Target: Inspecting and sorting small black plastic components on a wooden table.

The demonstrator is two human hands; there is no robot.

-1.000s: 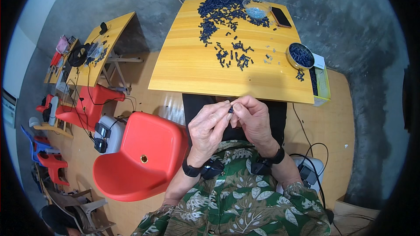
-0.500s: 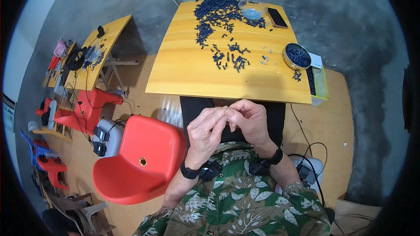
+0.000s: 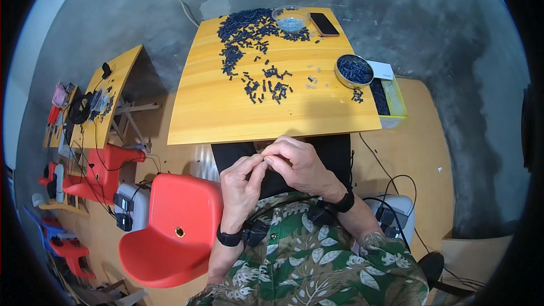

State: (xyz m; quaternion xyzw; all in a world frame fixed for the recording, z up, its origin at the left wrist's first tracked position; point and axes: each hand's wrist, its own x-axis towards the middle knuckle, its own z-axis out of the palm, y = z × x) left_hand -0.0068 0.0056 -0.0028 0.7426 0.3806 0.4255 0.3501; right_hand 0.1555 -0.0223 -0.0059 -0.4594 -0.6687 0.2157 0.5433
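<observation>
My left hand (image 3: 242,184) and my right hand (image 3: 297,163) meet fingertip to fingertip in front of the near edge of a yellow wooden table (image 3: 226,124). Both are closed in a pinch. Whatever sits between the fingertips is too small or too hidden to name. On the tabletop beyond them lie many small dark blue cylindrical pieces (image 3: 245,27), heaped at the far left and scattered toward the middle. A metal bowl (image 3: 354,72) at the right holds more such pieces. Tiny clear pieces (image 3: 311,81) lie to the left of that bowl.
A clear bowl (image 3: 290,20) with light blue bits and a phone (image 3: 324,24) stand at the table's far edge. A yellow box (image 3: 394,105) adjoins the table's right side. To my left is a red plastic chair (image 3: 187,209). Black cables (image 3: 416,192) trail over the floor at right.
The whole view has shifted, with the table now lower and farther left. My hands stay pinched together, and the right hand has turned more over the fingertips of the left.
</observation>
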